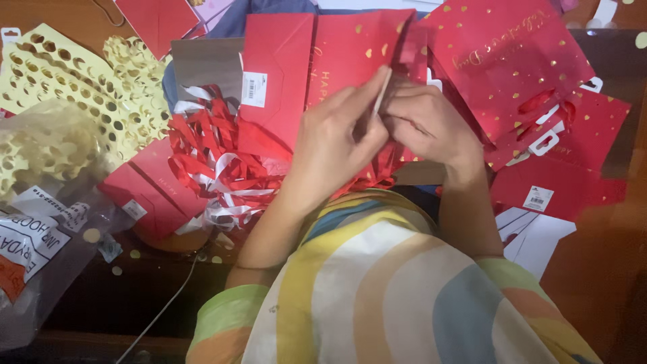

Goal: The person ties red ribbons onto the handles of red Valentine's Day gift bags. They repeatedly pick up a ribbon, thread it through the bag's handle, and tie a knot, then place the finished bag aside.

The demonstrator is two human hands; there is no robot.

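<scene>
Centre of frame: left hand (337,138) and right hand (428,125) meet over a red gift bag (350,57) with gold hearts. Left grip pinched shut on a thin pale strip (381,94); right grip curled, contents hidden. Risks, as judged: strip slips or tears under the pinch; loose red-and-white ribbon pile (216,165), centre left on the desk (81,20), could snag a wrist; stacked bags may slide.
</scene>
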